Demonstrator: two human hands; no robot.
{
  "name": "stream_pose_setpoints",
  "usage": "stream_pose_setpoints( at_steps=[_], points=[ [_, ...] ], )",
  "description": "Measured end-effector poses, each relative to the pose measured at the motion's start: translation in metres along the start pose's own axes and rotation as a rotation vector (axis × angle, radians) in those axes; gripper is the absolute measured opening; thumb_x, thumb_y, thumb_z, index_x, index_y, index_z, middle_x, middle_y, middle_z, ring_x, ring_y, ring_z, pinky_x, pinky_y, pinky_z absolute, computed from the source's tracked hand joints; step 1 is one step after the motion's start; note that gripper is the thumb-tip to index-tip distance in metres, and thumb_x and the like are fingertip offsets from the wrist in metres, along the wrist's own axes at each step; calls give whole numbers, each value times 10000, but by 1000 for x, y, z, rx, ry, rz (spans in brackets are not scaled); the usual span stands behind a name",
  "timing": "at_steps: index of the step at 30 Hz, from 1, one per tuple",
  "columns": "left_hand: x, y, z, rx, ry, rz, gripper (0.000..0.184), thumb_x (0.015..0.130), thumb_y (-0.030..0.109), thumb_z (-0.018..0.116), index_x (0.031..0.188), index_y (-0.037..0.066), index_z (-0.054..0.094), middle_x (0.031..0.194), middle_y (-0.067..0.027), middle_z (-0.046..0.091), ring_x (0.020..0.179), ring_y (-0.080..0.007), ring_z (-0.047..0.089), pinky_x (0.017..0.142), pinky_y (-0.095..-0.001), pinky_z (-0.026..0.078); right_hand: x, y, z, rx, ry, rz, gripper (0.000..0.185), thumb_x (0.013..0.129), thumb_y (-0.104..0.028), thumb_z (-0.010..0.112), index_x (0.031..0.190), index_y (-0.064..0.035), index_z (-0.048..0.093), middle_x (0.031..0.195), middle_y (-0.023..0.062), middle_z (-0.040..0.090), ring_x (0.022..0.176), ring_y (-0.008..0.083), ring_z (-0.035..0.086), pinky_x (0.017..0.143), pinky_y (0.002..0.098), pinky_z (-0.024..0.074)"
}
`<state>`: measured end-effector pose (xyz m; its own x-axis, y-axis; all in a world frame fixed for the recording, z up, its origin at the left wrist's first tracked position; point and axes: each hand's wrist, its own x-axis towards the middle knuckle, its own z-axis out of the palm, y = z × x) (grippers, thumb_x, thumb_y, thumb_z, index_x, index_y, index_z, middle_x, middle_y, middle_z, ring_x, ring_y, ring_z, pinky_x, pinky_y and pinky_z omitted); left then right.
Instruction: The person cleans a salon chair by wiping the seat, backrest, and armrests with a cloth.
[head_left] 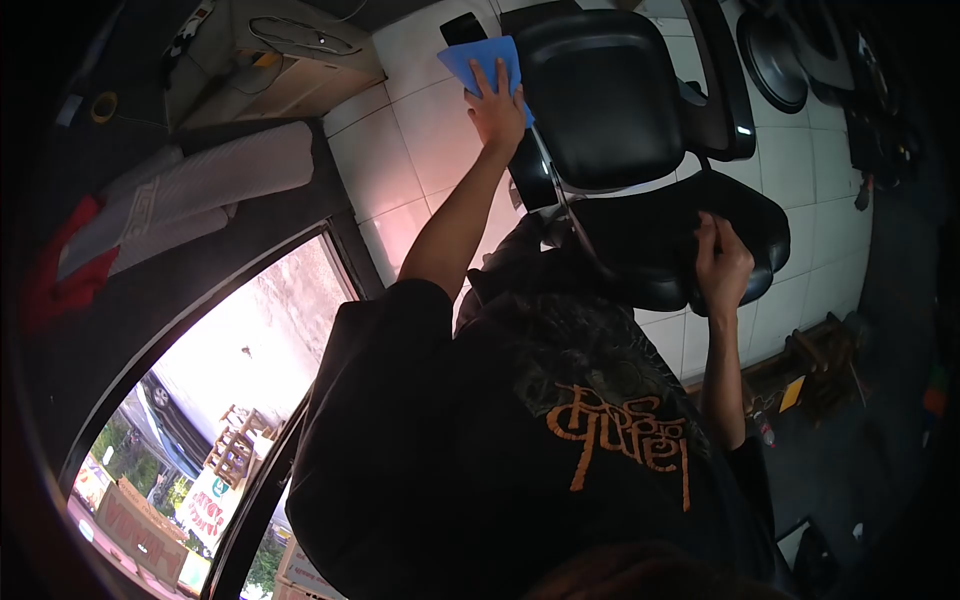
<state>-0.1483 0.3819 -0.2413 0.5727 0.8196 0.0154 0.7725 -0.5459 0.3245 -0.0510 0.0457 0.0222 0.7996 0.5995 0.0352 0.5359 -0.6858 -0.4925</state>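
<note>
A black padded chair fills the upper middle, with a squarish far cushion [600, 105] and a wider near cushion [650, 225]. My left hand [496, 112] presses a blue cloth [470, 62] onto the left armrest [533, 178], its fingers spread over the cloth and holding it there. Part of the cloth is hidden under the palm. Over the right part of the near cushion is my right hand [723, 262], its thumb and fingers drawn together. Whether something thin is between those fingertips, I cannot make out. The right armrest [730, 90] stands beyond that hand.
Pale floor tiles [400, 140] surround the chair. A wooden cabinet [300, 75] with a cable on top stands at upper left, near rolled sheeting [215, 185]. Another black chair's round base [770, 60] is at upper right. A wooden rack [825, 355] lies at right; a window frame [190, 330] is at left.
</note>
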Motion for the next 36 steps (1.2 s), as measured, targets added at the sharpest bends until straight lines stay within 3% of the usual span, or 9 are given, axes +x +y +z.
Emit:
stream_pose_setpoints(
  at_steps=[5, 8, 13, 23, 27, 29, 34, 36],
  points=[
    [-108, -2, -3, -28, -54, 195, 687, 1024, 353, 601, 1639, 213, 328, 1721, -224, 94, 1417, -648, 272, 1170, -701, 306, 1, -2, 0, -20, -4, 2, 171, 1024, -148, 658, 1034, -19, 769, 801, 149, 752, 737, 254, 774, 641, 329, 570],
    [-165, 1, -13, -70, -171, 251, 718, 995, 349, 648, 1632, 217, 344, 1716, -229, 114, 1446, -672, 203, 1205, -716, 232, 2, -3, 0, -28, -8, 13, 181, 1025, -161, 657, 1025, -22, 772, 806, 156, 748, 732, 270, 768, 642, 337, 569],
    [-171, -5, -12, -87, -188, 266, 716, 988, 352, 656, 1627, 227, 359, 1715, -212, 149, 1451, -677, 194, 1209, -710, 228, 1, -3, 0, -18, 4, 13, 183, 1022, -165, 659, 1016, -22, 773, 799, 158, 743, 708, 280, 758, 631, 347, 560],
    [-84, -11, 0, -34, 1, 245, 576, 1041, 424, 549, 1583, 256, 449, 1720, -155, 186, 1437, -661, 240, 1191, -743, 210, 0, -1, 0, -15, 24, 27, 185, 1022, -170, 661, 1010, -20, 769, 763, 165, 714, 633, 260, 724, 588, 334, 526],
    [-9, -27, 5, -11, 55, 235, 559, 1043, 458, 534, 1577, 313, 453, 1715, -141, 216, 1446, -647, 238, 1218, -704, 182, -1, 1, 2, 31, 57, 11, 192, 1026, -171, 655, 1025, -18, 771, 755, 147, 721, 631, 237, 722, 587, 322, 525],
    [38, -42, 10, 37, 108, 279, 559, 1052, 505, 487, 1583, 338, 436, 1718, -133, 215, 1437, -652, 253, 1223, -696, 168, -1, 4, 0, 25, 6, 29, 219, 1046, -181, 629, 1079, -8, 760, 809, 154, 749, 745, 227, 763, 647, 313, 550],
    [131, -54, 5, -94, -113, 93, 591, 1055, 563, 425, 1609, 362, 382, 1742, -131, 152, 1448, -687, 199, 1239, -683, 132, -4, 9, 0, 26, -5, 41, 231, 1054, -182, 619, 1112, -4, 755, 837, 153, 767, 803, 214, 783, 676, 305, 561],
    [126, -51, 14, -91, -65, 98, 599, 1057, 563, 423, 1614, 348, 376, 1744, -140, 136, 1458, -692, 163, 1236, -691, 131, -5, 10, -1, 26, -12, 46, 231, 1054, -182, 619, 1112, -5, 756, 837, 153, 768, 805, 209, 783, 678, 304, 562]
  ],
)
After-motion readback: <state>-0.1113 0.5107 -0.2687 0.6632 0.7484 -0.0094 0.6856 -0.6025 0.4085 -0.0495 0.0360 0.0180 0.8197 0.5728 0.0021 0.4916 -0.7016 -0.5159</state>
